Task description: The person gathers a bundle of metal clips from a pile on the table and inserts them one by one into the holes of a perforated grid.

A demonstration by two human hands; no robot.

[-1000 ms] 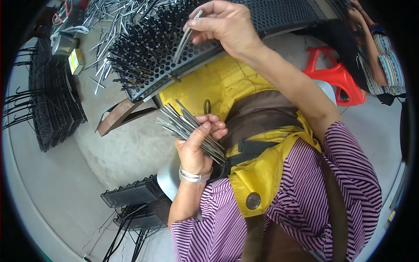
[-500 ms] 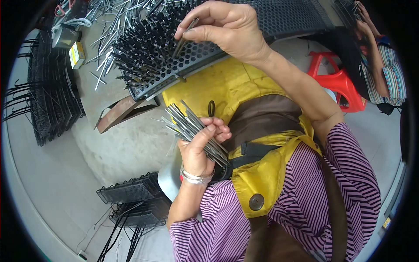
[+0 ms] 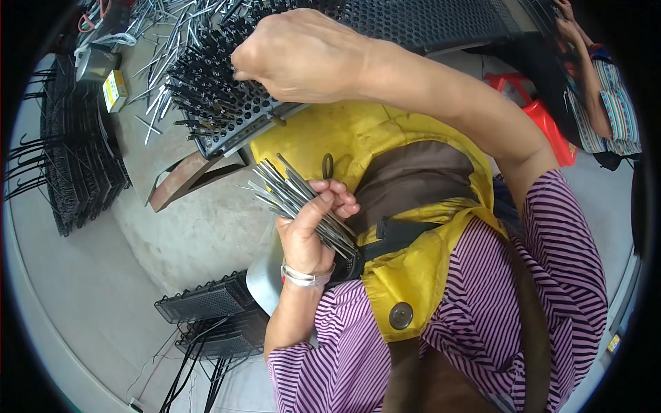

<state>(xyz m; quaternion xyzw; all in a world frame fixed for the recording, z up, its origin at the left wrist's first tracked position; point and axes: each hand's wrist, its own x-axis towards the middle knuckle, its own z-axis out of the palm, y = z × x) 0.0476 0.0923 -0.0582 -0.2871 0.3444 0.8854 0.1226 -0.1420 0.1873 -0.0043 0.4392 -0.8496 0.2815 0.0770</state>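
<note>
My left hand (image 3: 303,241), a pale band at its wrist, is closed round a bundle of thin grey metal rods (image 3: 288,196) in front of my yellow apron (image 3: 337,124). Their upper ends fan out toward the upper left. Over a black perforated rack (image 3: 237,131) is my right hand (image 3: 296,58), back upward and fingers curled down. Its fingertips are hidden, so whatever they may hold does not show. Many dark, thin rods (image 3: 206,82) stand in the rack's holes, close beside its knuckles.
Loose silvery rods (image 3: 162,76) lie heaped on the bench behind the rack. A metal can (image 3: 95,63) and a small yellow box (image 3: 115,91) stand left. Black hooked racks (image 3: 72,151) line the left side. Another person's arm (image 3: 585,82) and a red stool (image 3: 544,124) are at right.
My right hand has moved left and turned over, hiding the thin rod it was pinching. My left hand still grips the bundle, and the whole view has shifted slightly.
</note>
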